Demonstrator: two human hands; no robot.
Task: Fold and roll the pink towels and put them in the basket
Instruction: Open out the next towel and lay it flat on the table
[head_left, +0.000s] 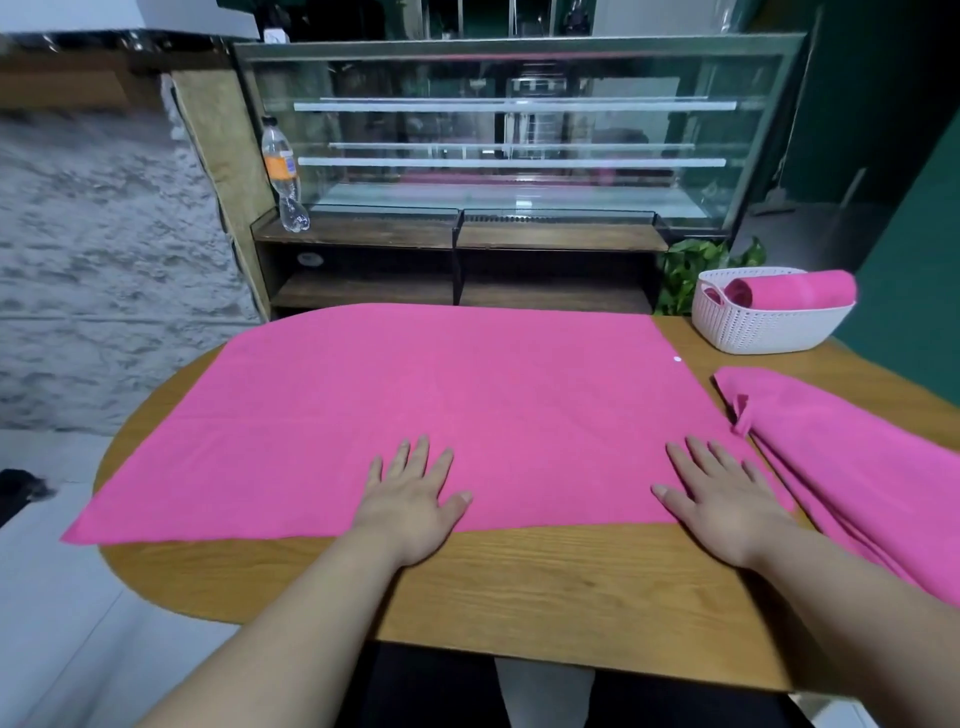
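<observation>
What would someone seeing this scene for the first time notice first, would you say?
The big pink towel spread flat over most of the wooden table dominates the view, with the left hand and right hand pressed open on its near edge. To the right lies a second pink towel, loosely bunched. At the far right corner, a white basket already holds one rolled pink towel.

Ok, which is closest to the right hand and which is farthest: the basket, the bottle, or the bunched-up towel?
From the right hand:
1. Bunched-up towel, just to its right on the table.
2. Basket, farther back at the table's right corner.
3. Bottle, far off to the back left on the shelf.
</observation>
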